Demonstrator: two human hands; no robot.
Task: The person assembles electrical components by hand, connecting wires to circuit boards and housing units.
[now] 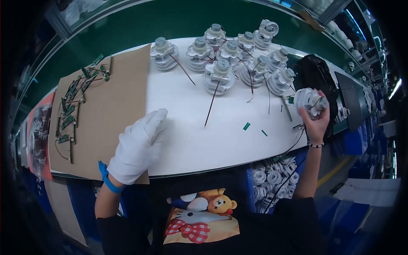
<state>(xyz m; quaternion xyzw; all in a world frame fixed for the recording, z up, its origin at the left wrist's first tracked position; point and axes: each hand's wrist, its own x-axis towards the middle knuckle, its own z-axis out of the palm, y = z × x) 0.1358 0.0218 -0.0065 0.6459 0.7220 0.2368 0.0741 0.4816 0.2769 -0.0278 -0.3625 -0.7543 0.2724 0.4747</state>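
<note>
My right hand (316,124), bare with a beaded bracelet at the wrist, grips a white round plastic motor assembly (307,101) at the right side of the table. My left hand (140,142) wears a white glove and has a blue strap at its wrist. Its fingers stretch out toward the middle, over the edge between the cardboard sheet (114,89) and the white table surface (182,144); I see nothing in them. Several similar assemblies with grey motors and thin wires stand at the back, the nearest motor assembly (219,78) trailing a dark wire toward me.
Green circuit boards (70,114) with wires lie in a row on the cardboard. Two small green pieces (246,126) sit on the white surface. A black plastic bag (316,72) is at the back right. Below the table's front edge, a blue bin holds several white round parts (274,178).
</note>
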